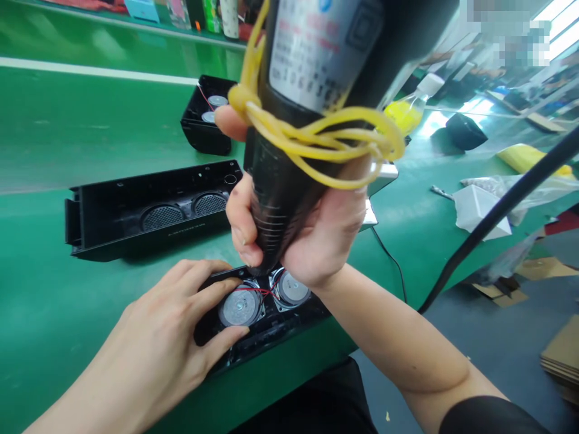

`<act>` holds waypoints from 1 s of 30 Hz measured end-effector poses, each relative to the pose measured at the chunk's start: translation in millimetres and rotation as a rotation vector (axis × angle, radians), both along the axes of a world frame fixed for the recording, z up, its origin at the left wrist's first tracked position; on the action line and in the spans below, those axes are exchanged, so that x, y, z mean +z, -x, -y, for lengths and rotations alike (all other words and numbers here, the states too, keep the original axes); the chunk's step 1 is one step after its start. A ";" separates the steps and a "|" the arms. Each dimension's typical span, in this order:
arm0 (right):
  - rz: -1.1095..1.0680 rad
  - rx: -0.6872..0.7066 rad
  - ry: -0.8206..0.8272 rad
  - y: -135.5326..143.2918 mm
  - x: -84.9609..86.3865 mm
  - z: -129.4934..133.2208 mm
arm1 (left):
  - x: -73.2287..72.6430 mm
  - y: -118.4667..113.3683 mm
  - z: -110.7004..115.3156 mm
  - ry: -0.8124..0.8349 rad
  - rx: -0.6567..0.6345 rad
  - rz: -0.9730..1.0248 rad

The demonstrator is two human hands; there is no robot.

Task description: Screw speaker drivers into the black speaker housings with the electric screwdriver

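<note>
My right hand (328,238) is wrapped around a black electric screwdriver (280,181), held upright with its narrow end down over a black speaker housing (271,331). A yellow rubber cord (312,141) is looped about the tool, which carries a silver label. The tool's tip is hidden, so contact cannot be made out. My left hand (172,322) grips the near-left part of that housing, thumb and fingers around a round speaker driver (239,307). Beside it sits a second driver (294,288), partly covered by my right hand. Thin red wires (265,292) run between the two.
An open black housing with round grilles (163,218) lies behind on the green table (90,132); another with drivers (205,135) is farther back. A bottle of yellow liquid (404,114) and a white piece (482,211) lie right. A thick black cable (488,226) crosses the right side.
</note>
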State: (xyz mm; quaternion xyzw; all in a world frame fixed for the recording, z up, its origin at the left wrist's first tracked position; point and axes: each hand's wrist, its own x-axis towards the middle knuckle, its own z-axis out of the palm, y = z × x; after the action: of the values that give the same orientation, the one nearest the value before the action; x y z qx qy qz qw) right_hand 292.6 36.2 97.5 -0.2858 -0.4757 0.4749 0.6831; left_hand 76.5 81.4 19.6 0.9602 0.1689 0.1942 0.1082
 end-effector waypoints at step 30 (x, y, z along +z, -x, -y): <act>-0.044 -0.081 0.046 9.0 -5.1 2.7 | 1.1 -0.2 1.9 0.059 -0.035 0.070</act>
State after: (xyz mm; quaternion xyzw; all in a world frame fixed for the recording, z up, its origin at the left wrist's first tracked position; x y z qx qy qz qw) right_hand 283.6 33.5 92.4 -0.3099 -0.4377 0.4638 0.7052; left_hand 76.7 79.4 20.8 0.9521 0.1540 0.2206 0.1455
